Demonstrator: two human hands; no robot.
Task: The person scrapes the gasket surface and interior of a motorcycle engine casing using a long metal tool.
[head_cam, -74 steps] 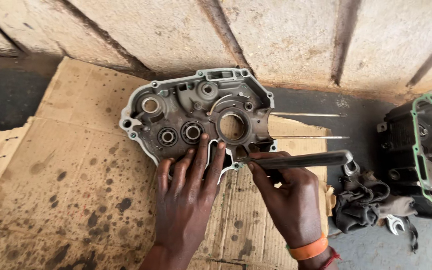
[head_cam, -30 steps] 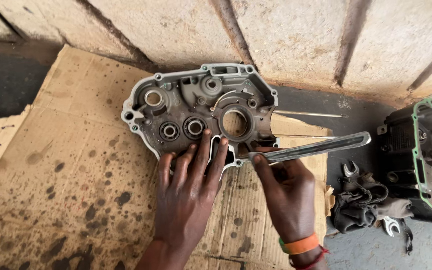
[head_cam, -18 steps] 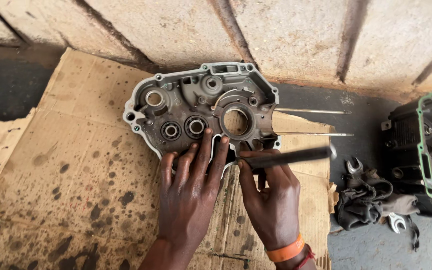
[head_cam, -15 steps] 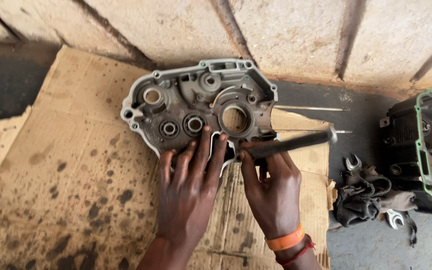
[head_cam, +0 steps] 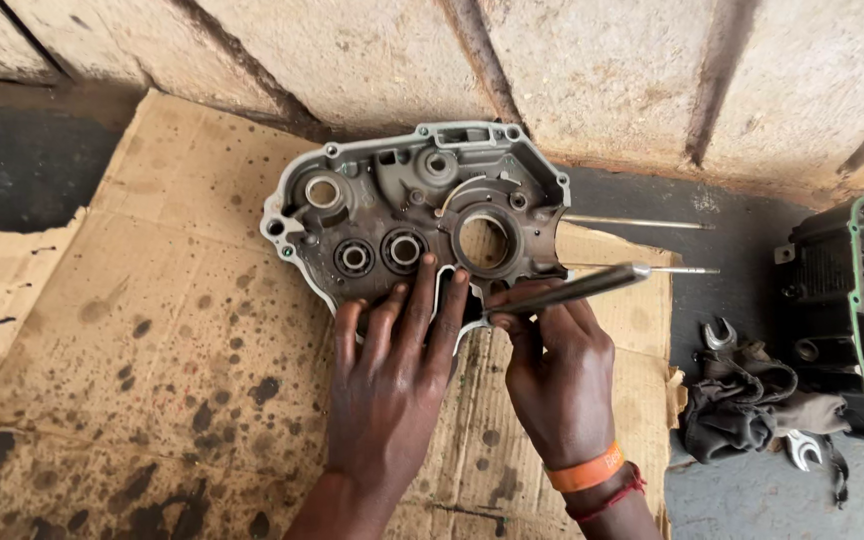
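The engine crankcase half (head_cam: 417, 215) is pinned flat on the oil-stained cardboard (head_cam: 152, 330) under the left hand (head_cam: 392, 370), fingers spread wide. A metal tool (head_cam: 572, 288), possibly a scraper, is gripped by the right hand (head_cam: 557, 375), its tip at the casing edge just beyond the fingers.

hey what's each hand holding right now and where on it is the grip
The right hand grips a slim metal tool near its working end, tip at the engine case half. The left hand holds nothing; it presses flat on the case's near edge.
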